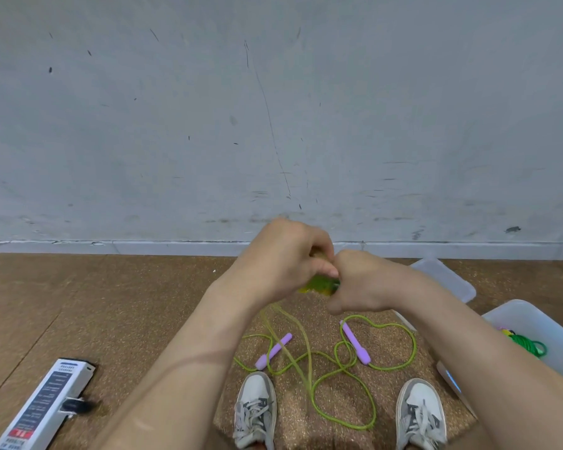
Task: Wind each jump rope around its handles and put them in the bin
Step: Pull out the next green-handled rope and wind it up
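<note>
Together, left hand (280, 258), right hand (364, 284), one green rope (319, 284) (blurred), two purple handles (273, 351).

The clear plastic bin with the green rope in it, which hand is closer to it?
Right. The right hand is up left of the clear plastic bin; the left hand is farther left, beyond the right.

A white labelled box (43, 407) lies on the floor (111, 303) beside two grey sneakers (255, 410).

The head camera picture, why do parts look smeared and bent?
Head view: the hanging yellow-green rope below the left hand and right hand is motion-blurred; the purple-handled rope on the floor stays sharp; the wide lens bows the baseboard.
</note>
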Available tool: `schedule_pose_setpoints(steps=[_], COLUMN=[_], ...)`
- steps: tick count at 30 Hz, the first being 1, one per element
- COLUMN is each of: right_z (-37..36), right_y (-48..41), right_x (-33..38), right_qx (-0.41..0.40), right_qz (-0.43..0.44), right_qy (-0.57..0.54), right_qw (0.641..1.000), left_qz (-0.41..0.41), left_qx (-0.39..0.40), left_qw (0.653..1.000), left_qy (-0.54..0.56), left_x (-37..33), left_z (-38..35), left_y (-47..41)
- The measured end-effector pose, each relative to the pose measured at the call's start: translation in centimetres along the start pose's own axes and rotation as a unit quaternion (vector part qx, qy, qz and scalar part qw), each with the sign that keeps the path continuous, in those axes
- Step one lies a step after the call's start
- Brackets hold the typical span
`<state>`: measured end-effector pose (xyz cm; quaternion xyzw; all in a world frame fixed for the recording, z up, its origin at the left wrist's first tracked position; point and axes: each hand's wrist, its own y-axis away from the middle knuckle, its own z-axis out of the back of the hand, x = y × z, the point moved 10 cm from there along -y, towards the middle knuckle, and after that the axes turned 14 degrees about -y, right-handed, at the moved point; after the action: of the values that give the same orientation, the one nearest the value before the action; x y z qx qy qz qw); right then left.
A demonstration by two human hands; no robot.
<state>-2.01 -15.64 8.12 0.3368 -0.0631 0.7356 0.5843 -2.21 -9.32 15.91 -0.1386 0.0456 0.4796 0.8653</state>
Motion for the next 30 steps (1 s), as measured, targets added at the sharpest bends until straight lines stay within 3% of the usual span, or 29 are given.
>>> schedule_pose_setpoints(steps=[6, 11, 16, 22, 27, 30], right_z=[-0.7, -0.7, 1.1, 6.1, 6.1, 6.0], right_y=[1.4, 3.3, 3.0, 3.0, 1.8, 1.3], right_x=[2.7, 4.6, 3.4, 0.3, -2.5, -3.3], right_qx=[0.047, 0.128, 0.036, -0.167, -0.266, -0.289], right_qz=[0.1, 0.129, 0.1, 0.079, 0.028, 0.004], right_qy=[-0.011, -0.247, -0.344, -0.465, -0.43, -0.392], right_qw=[0.994, 0.952, 0.933, 0.866, 0.863, 0.873], left_qz=[0.055, 0.093, 0.12, 0.112, 0.088, 0.05], left_qx=[0.053, 0.115, 0.102, 0.107, 0.089, 0.072], left_qw=[0.988, 0.929, 0.898, 0.909, 0.955, 0.991], left_qy=[0.135, 0.339, 0.41, 0.388, 0.268, 0.101], left_x=[2.3, 4.3, 4.9, 4.2, 2.7, 1.7], left_z=[-1.0, -2.4, -3.4, -4.0, -3.8, -2.8], left_y=[0.1, 0.8, 0.7, 0.5, 0.1, -0.3])
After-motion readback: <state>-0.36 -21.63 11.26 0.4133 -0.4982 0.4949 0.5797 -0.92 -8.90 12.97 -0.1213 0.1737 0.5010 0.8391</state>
